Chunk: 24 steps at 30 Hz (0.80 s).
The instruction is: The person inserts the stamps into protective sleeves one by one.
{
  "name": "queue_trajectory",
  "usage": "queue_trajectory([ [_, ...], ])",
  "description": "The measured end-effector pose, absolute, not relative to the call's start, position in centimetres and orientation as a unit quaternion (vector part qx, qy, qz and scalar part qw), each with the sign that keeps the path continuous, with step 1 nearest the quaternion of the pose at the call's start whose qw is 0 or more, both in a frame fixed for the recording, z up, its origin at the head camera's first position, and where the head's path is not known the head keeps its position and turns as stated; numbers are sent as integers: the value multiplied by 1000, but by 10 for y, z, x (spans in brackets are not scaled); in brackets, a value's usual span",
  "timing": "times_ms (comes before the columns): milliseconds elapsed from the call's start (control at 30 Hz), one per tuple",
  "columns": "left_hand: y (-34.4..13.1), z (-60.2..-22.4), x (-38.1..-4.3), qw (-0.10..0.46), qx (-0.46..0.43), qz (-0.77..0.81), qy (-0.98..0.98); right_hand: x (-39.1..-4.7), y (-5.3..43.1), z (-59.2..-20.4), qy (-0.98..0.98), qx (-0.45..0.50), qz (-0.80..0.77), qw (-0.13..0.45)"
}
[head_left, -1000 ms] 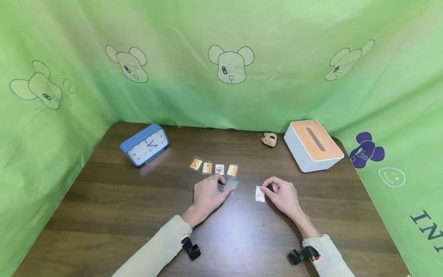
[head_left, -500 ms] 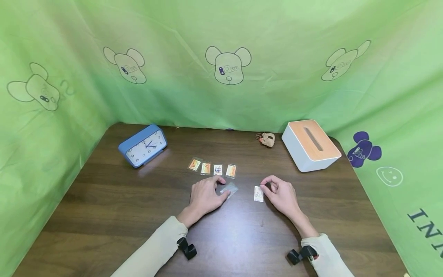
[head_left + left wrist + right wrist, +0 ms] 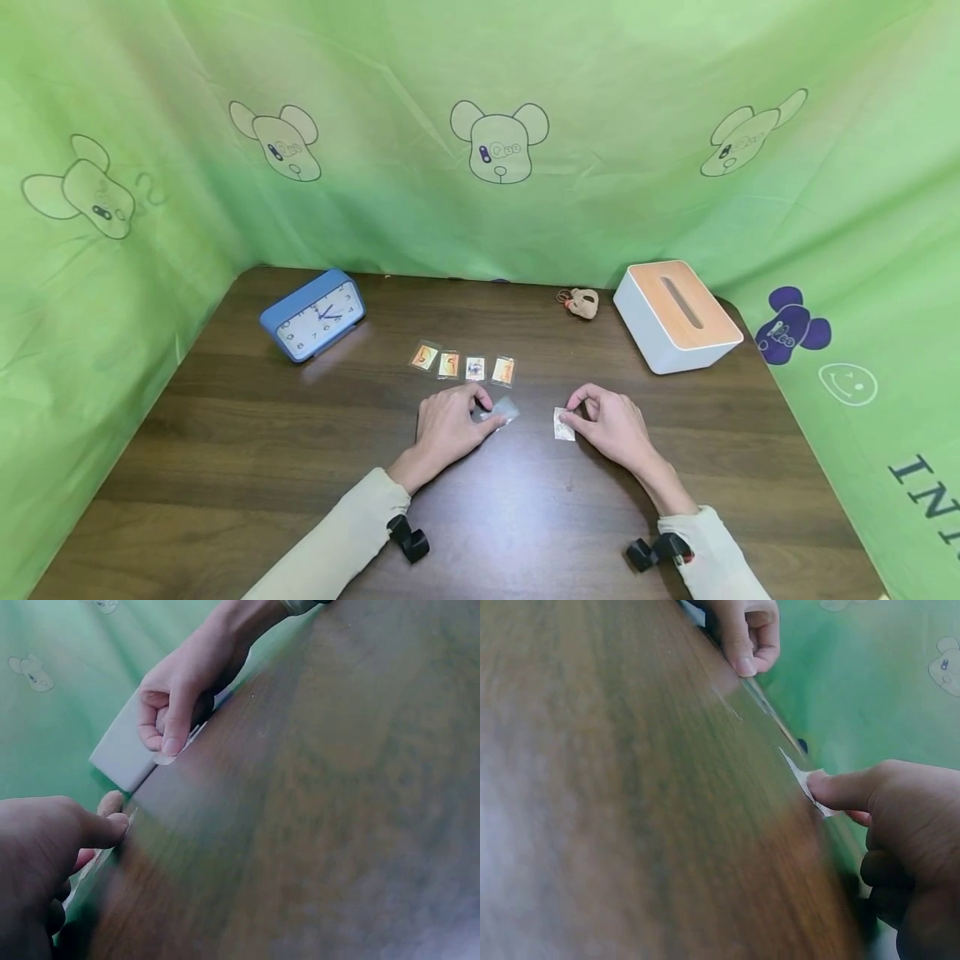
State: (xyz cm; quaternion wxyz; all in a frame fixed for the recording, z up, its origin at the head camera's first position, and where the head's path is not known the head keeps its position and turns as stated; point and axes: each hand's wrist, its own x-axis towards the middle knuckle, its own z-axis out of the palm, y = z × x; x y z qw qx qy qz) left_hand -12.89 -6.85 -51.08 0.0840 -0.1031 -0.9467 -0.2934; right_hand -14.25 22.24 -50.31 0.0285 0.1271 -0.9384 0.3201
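Note:
My left hand point(image 3: 450, 421) pinches a small clear plastic sleeve point(image 3: 507, 409) between thumb and fingers, close over the table. To its right, my right hand point(image 3: 615, 427) pinches a small white card with a faint printed drawing point(image 3: 564, 431) by its upper right part. The right wrist view shows the thumb pressed on the card point(image 3: 801, 778), which bends slightly; the other fingers curl beneath. Just beyond the left hand, several small picture cards in clear sleeves point(image 3: 475, 368) lie in a row, three with orange pictures and one with a blue-and-red figure.
A blue alarm clock point(image 3: 313, 315) stands at the back left of the brown wooden table point(image 3: 300, 467). At the back right are a white tissue box with a wooden lid point(image 3: 678, 317) and a small beige pouch-like trinket point(image 3: 582, 303). Green printed cloth point(image 3: 390, 208) hangs behind.
The clear sleeve has turned and shifted slightly toward me with the left hand, away from the row of cards. My right thumb has slid further onto the white card.

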Motion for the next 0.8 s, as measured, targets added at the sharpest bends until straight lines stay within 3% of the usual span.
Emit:
queue_trajectory([
  [233,-69,-512,-130,85,-88,-324,-938,-147,228,-516,-914,121,384,47],
  [467,-68,-512,-128,84,-112,-281,-949,-145,221,-506,-861,65,504,28],
  [800,-68,-508,-128,69,-96,-302,-946,-145,221,-505,-847,39,529,31],
])
